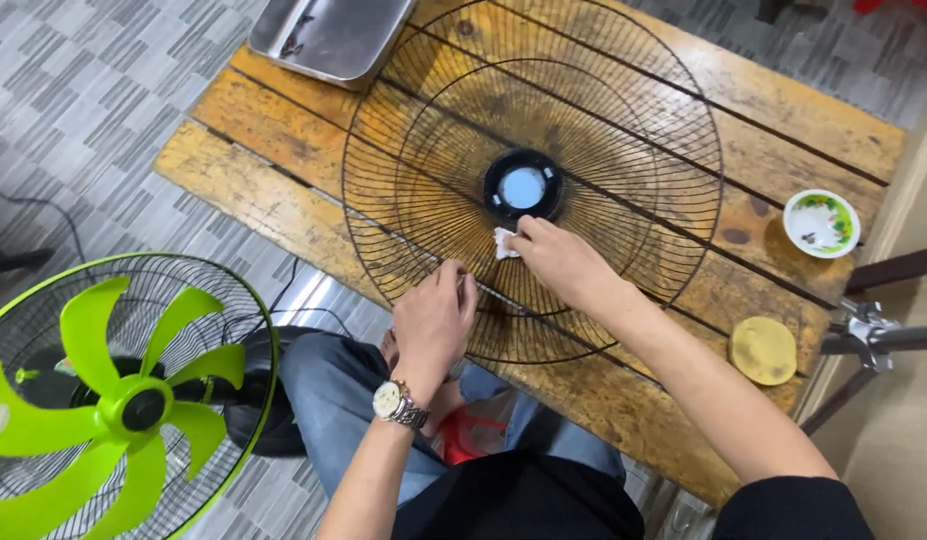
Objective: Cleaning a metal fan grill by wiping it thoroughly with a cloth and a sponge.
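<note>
The round wire fan guard (624, 120) lies flat on the wooden table (264, 190), its hub facing up, no long axis to it. The left hand (434, 320) clamps the guard's near rim. The right hand (564, 262) pinches a small white cloth (505, 243) just below the hub.

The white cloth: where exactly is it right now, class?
In the head view, the white cloth is pinched in the right hand, pressed on the fan grille just below-left of its black hub.
</note>
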